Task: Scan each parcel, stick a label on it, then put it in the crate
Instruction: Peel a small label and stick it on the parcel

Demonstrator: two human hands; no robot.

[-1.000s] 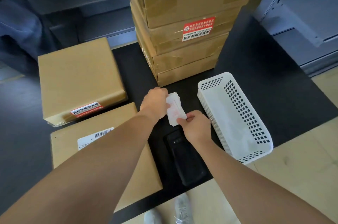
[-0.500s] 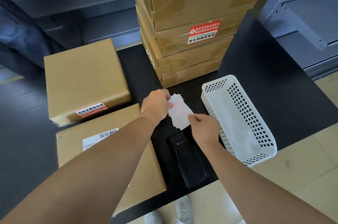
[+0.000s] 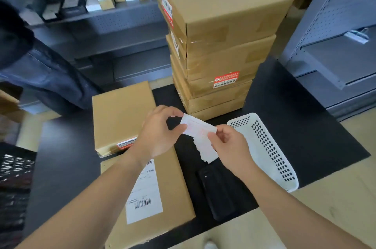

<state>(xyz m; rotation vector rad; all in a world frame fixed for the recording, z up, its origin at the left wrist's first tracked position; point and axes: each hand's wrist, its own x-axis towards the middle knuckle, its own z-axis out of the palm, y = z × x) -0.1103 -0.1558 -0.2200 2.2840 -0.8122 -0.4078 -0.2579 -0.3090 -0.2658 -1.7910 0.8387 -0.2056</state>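
Note:
Above the black table [image 3: 305, 126] both hands hold a white label sheet with red print [image 3: 198, 126]. My left hand [image 3: 160, 132] pinches its left end and my right hand [image 3: 230, 145] pinches its right end. More white label sheets [image 3: 205, 150] hang below it, under my right hand. A flat brown parcel with a white barcode label [image 3: 162, 193] lies in front of me under my left forearm. A second brown parcel with a red sticker [image 3: 120, 114] lies behind it. A tall stack of brown parcels [image 3: 215, 45] stands at the back. A black handheld device [image 3: 219, 191] lies beside the near parcel.
A white perforated basket [image 3: 268, 149] lies at the right of the table, tilted. A dark crate [image 3: 12, 187] sits at the far left edge. Grey metal shelving [image 3: 335, 55] stands right, and a shelf with small boxes [image 3: 105, 0] runs behind. The table's front edge is near my feet.
Both hands have lifted the label sheets off the table and turned the top one flatter between them. The camera has tilted up, showing more of the stack and shelves.

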